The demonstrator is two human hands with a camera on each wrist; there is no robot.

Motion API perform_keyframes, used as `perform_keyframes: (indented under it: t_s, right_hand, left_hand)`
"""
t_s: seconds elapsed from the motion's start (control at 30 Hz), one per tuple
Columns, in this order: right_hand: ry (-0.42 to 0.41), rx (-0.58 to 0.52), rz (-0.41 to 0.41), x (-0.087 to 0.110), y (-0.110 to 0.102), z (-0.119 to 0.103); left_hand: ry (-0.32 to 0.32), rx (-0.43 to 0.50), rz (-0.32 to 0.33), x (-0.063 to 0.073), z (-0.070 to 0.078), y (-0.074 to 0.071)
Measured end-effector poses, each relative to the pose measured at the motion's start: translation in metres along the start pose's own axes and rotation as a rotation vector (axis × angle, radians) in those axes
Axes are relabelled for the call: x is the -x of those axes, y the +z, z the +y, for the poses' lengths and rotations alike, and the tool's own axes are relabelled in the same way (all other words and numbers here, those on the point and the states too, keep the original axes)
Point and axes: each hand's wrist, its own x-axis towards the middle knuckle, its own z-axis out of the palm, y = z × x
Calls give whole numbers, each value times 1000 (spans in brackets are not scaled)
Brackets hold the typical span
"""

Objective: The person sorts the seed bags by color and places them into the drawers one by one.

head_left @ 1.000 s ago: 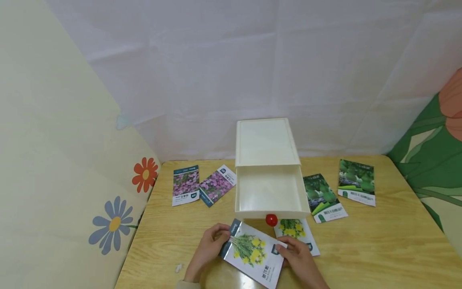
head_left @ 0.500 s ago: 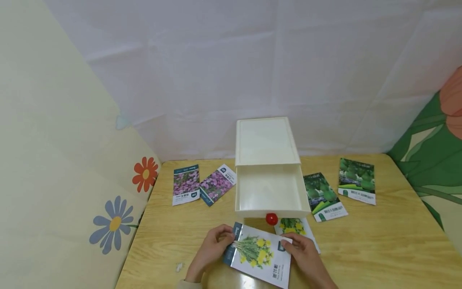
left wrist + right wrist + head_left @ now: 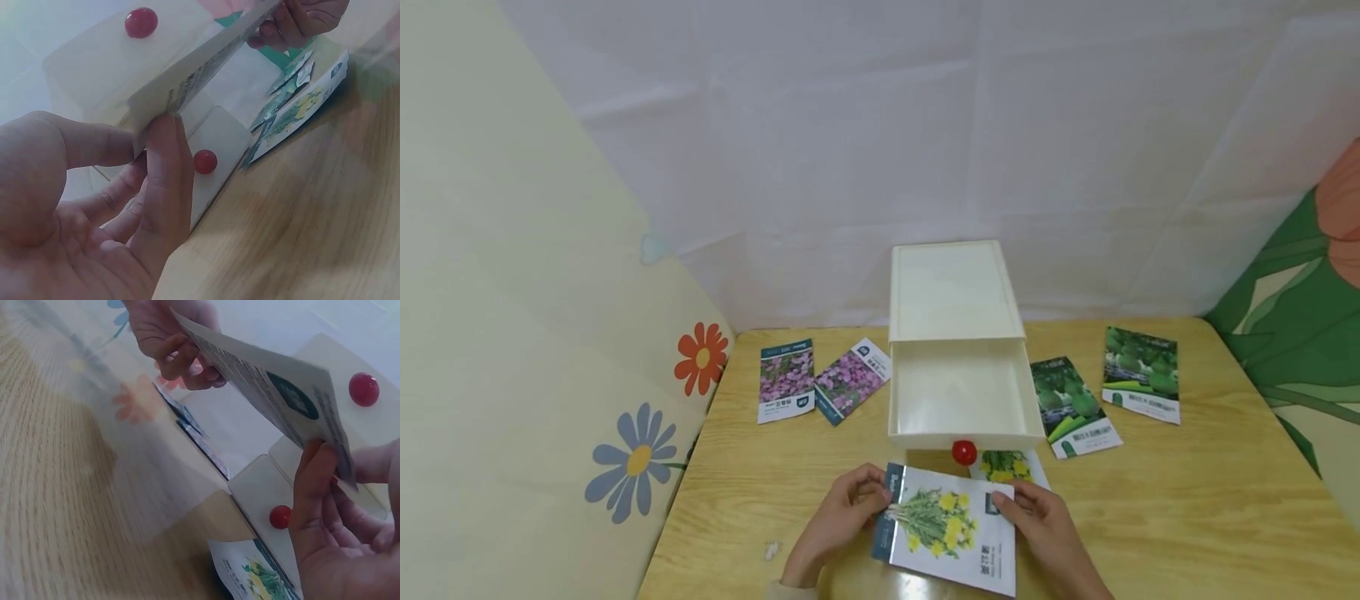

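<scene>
A seed packet (image 3: 951, 533) with yellow flowers on its front is held above the table between both hands. My left hand (image 3: 844, 512) pinches its dark blue end between thumb and fingers. The right hand (image 3: 1047, 533) pinches the white end near the logo. In both wrist views the packet's edge runs from one hand to the other, clear of the table. Behind it stands a white drawer box (image 3: 955, 292), its drawer (image 3: 962, 387) pulled out and bare inside, with a red knob (image 3: 964, 452). A second yellow-flower packet (image 3: 1003, 465) lies by the drawer front, partly hidden.
Two purple-flower packets (image 3: 786, 379) (image 3: 853, 381) lie left of the box. To its right are two packets with green gourds (image 3: 1073, 407) (image 3: 1141, 375). The wooden table (image 3: 1187, 500) meets a white cloth backdrop (image 3: 850, 167) at the back.
Both hands have moved slightly right with the yellow-flower packet and turned it nearer to level with the table's front. The drawer and the lying packets have not moved.
</scene>
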Motion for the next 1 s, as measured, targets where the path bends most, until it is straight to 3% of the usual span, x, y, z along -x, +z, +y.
perform_keyframes:
  t_s: [0.17, 0.37, 0.77, 1.0]
  right_hand:
    - [-4, 53, -4, 5, -13, -1]
    - [-32, 41, -94, 8, -29, -1]
    - [-30, -63, -130, 17, -35, -7]
    - [-74, -97, -129, 20, -36, -10]
  left_hand:
    - [18, 23, -22, 2, 2, 3]
    - [33, 44, -40, 5, 6, 8]
    - [35, 34, -29, 14, 21, 14]
    - [39, 40, -35, 19, 30, 16]
